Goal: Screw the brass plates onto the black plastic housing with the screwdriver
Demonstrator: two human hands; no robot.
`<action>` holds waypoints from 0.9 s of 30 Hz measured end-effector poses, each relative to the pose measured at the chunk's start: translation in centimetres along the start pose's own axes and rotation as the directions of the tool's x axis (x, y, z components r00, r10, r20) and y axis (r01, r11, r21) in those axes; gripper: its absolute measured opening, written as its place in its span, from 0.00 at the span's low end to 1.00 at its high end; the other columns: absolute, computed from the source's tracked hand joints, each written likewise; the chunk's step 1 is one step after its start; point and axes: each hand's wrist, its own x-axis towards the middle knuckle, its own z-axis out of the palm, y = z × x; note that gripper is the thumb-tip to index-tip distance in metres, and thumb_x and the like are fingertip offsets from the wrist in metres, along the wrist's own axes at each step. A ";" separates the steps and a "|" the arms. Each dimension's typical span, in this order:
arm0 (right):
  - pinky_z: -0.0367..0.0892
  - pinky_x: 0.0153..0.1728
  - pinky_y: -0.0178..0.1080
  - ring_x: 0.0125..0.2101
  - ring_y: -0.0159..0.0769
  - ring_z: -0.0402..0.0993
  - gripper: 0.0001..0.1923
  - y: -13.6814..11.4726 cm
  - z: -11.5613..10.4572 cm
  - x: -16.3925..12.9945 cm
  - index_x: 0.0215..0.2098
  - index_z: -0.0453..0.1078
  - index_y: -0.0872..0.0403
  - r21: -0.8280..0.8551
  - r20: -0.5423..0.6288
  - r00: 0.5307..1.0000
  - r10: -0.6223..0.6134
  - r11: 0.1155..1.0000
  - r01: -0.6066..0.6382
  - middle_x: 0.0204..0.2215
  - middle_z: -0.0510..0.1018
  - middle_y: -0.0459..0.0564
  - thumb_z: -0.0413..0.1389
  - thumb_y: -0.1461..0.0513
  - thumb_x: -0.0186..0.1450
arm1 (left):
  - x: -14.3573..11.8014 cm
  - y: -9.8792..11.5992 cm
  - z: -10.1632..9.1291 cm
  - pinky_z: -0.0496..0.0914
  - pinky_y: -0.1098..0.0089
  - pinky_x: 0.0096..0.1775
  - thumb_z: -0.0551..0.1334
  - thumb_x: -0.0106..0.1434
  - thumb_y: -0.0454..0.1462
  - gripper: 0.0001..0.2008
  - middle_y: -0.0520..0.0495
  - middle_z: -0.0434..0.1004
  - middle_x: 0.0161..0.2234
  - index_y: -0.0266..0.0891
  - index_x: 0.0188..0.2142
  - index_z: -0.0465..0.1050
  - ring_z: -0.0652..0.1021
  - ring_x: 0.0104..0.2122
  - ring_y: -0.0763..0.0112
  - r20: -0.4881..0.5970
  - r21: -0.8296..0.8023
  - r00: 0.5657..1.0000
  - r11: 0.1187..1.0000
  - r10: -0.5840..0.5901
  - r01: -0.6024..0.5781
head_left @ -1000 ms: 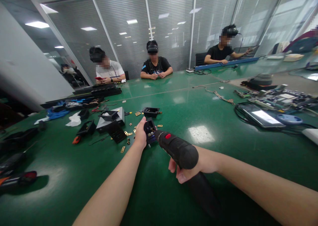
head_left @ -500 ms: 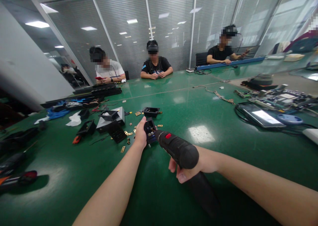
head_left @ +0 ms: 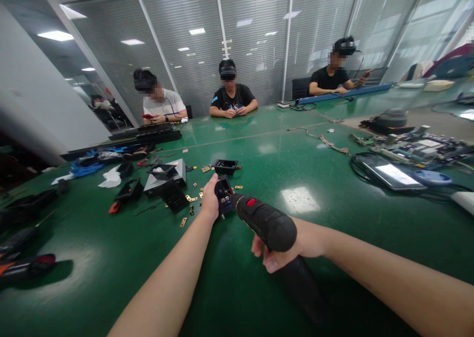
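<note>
My left hand (head_left: pixel 210 201) grips a small black socket housing (head_left: pixel 224 195) with brass contacts inside, tilted up off the green table (head_left: pixel 318 218). My right hand (head_left: pixel 292 248) is wrapped around the handle of a black electric screwdriver (head_left: pixel 264 222) with a red switch. Its nose points into the housing's open face. The bit tip is hidden inside the housing.
Loose brass pieces (head_left: pixel 190 199), black housings (head_left: pixel 224 166) and a small box (head_left: pixel 168 176) lie behind my left hand. A tablet (head_left: pixel 388 173), cables and circuit boards (head_left: pixel 418 147) sit right. Dark tools (head_left: pixel 25 265) lie at far left. Three people sit across the table.
</note>
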 end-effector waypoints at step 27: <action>0.79 0.41 0.40 0.38 0.41 0.85 0.31 0.5 -0.2 -0.1 0.39 0.85 0.54 -0.007 -0.010 1.000 0.000 1.000 0.000 0.39 0.89 0.48 0.91 0.51 0.48 | 0.3 -0.4 -0.3 0.82 0.62 0.32 0.76 0.68 0.65 0.29 0.44 0.86 0.28 0.44 0.38 0.76 0.86 0.26 0.58 0.007 -0.029 1.000 1.000 -0.005 0.005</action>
